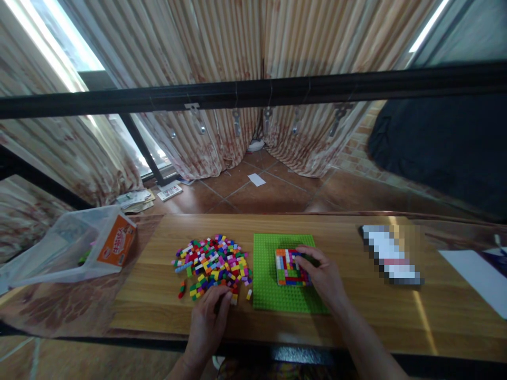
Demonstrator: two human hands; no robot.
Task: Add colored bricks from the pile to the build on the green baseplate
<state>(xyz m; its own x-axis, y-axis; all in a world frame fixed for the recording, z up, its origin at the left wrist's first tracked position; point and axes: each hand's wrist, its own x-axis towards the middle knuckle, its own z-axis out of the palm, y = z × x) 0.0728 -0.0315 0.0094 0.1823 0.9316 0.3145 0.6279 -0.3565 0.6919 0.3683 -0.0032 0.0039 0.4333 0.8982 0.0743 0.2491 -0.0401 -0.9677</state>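
In the head view, a wooden tabletop [158, 311] carries the toy bricks. The left hand [209, 316] is at the near side of a heap of small multi-coloured bricks [216, 261], which spreads over the left part of the tabletop, between its far and near edges. The fingers of this hand are bent, with thumb and index finger close together; I cannot tell if a brick is between them. To the right of the heap lies a green studded baseplate [263, 264], its far edge near the far edge of the tabletop. About at the middle of this baseplate is a square brick assembly [289, 272] in many colours. The right hand [322, 272] reaches over the baseplate's right side, thumb and fingers curved at the right part of the assembly; whether they grip it or a single brick, I cannot tell. A short row of red and green bricks [181, 289] lies apart, left of the heap, and one yellow-and-white brick [249, 294] lies just beside the left edge of the baseplate. Beyond the tabletop's left edge stands a translucent plastic box [75, 272] with an orange label [116, 240]. Toward the right end there are a pixelated flat object [390, 256] and a white sheet [475, 277].
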